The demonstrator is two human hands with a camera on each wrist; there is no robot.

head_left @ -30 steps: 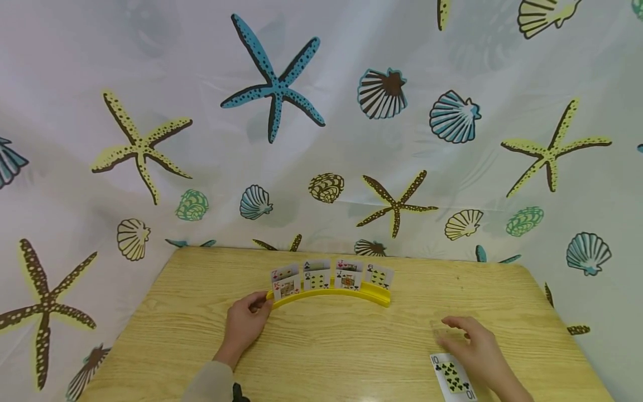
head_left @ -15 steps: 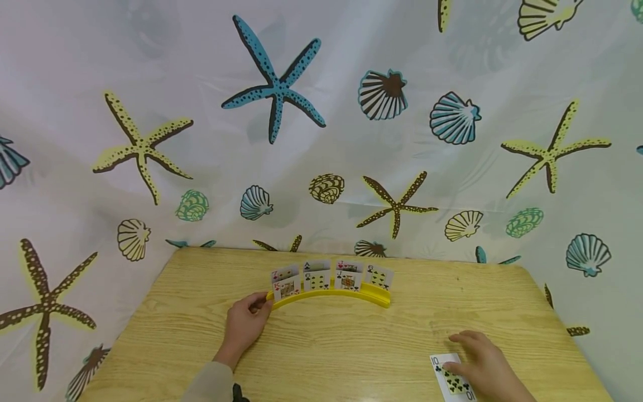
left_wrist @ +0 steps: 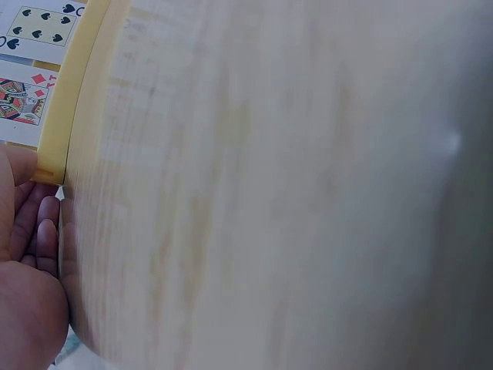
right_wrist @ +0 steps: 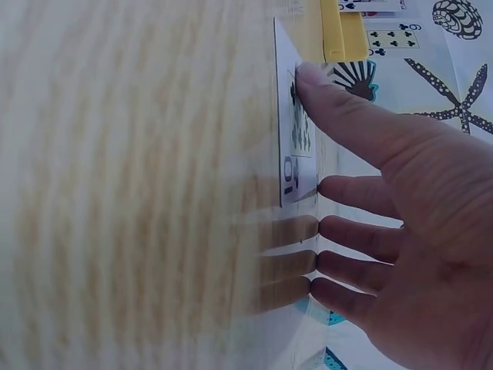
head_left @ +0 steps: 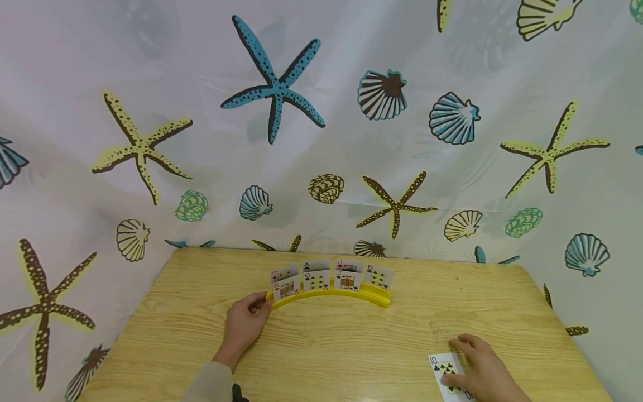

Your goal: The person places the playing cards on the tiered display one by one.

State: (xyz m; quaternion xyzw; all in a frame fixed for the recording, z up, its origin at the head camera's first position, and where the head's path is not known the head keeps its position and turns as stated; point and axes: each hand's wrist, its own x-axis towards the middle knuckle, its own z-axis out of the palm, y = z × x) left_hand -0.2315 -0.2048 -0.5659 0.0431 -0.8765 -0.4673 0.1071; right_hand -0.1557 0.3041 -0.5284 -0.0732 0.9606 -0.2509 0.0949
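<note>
A curved yellow card holder (head_left: pixel 321 292) stands toward the back of the table, with several playing cards upright in it. My left hand (head_left: pixel 243 324) grips its left end; the left wrist view has the thumb against the tip of the yellow holder (left_wrist: pixel 68 108), fingers curled beneath. At the front right, a ten of clubs (head_left: pixel 441 364) lies face up on the table. My right hand (head_left: pixel 486 368) rests its thumb on that card's face. In the right wrist view, the other fingers (right_wrist: pixel 358 231) touch the tabletop beyond the ten of clubs (right_wrist: pixel 286 166).
The holder's front row includes a king of diamonds (head_left: pixel 287 289), a six of spades (head_left: pixel 316 279) and a jack (head_left: pixel 348 280). Another six (head_left: pixel 378 276) stands at its right end. Cloth printed with starfish and shells (head_left: pixel 326 223) hangs behind the wooden table (head_left: pixel 351 346).
My right hand has drawn back toward the front and its thumb has come down onto the ten of clubs. The card has shifted very slightly left. My left hand has stayed on the holder.
</note>
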